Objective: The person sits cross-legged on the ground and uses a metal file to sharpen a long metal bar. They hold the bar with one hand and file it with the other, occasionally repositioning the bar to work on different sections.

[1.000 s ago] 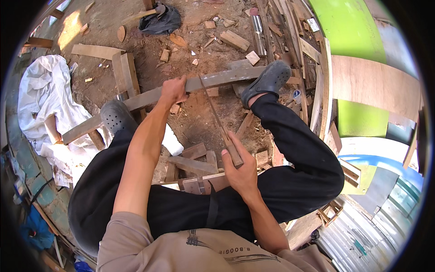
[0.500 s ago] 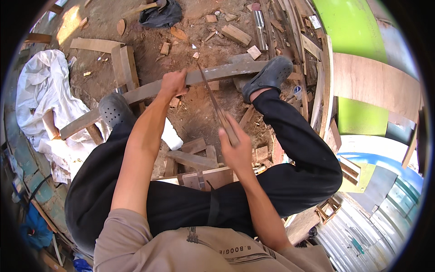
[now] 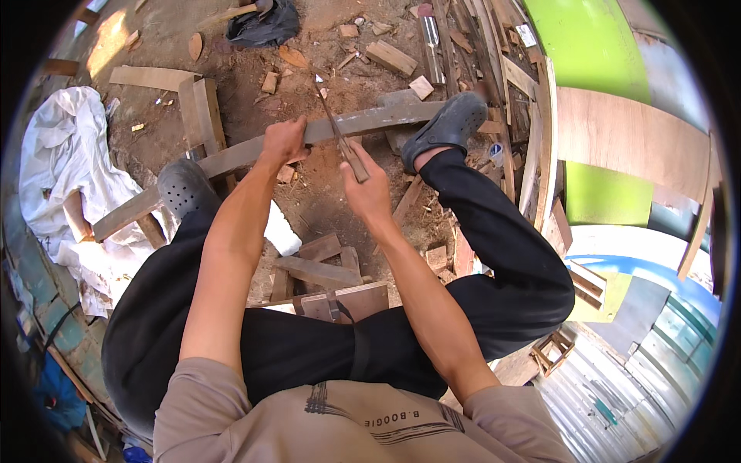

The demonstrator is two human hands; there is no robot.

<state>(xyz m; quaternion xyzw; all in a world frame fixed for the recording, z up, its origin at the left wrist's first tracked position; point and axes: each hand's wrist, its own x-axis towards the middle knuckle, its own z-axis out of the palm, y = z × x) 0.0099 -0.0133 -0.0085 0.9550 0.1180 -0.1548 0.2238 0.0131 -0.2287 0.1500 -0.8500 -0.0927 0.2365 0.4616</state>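
A long wooden board lies raised across the space in front of me, slanting from lower left to upper right. My left hand is closed around it near its middle. In my right hand is the wooden handle of a handsaw, seen almost edge-on. Its thin blade crosses the board just right of my left hand and points away from me. A dark clog on my left foot and another clog on my right rest on or against the board.
Wood offcuts lie between my legs, with a white block beside them. A white cloth is at left. Long wood strips and green panels line the right. A hammer lies by a black bag at the back.
My right hand has pushed the saw forward and away, bringing its handle close to the board. My left hand keeps its grip on the board. The whole view has shifted slightly.
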